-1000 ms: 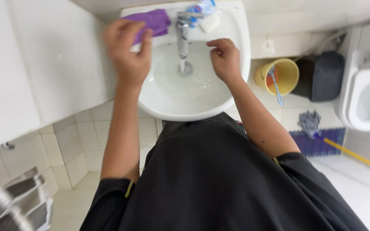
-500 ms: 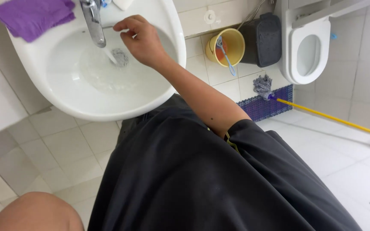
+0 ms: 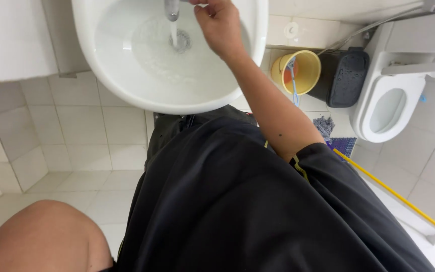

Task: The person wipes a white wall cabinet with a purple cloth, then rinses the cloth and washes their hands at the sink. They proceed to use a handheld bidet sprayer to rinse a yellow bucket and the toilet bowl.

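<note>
Curled fingers of the right hand (image 3: pixel 221 26) reach to the tap (image 3: pixel 171 9) at the frame's top edge; whether they grip it cannot be told. Water runs into the white sink (image 3: pixel 127 85). Farther off stand a yellow bucket (image 3: pixel 305 68) and toilet (image 3: pixel 388 108).

You have one view only, from the camera on your head, so no second view overlaps it. It looks steeply down your front: your black shirt (image 3: pixel 258 211) fills the lower middle, very near the lens. The white sink (image 3: pixel 127 85) sits close at the top edge, cut off there along with the faucet (image 3: pixel 171 9) and your right hand (image 3: pixel 221 25). To the right, further off, the view takes in the yellow bucket (image 3: pixel 305 70), the black bin (image 3: pixel 341 75) and the toilet (image 3: pixel 386 108). Your left arm (image 3: pixel 36 236) blurs the lower left corner, its hand out of frame.
</note>
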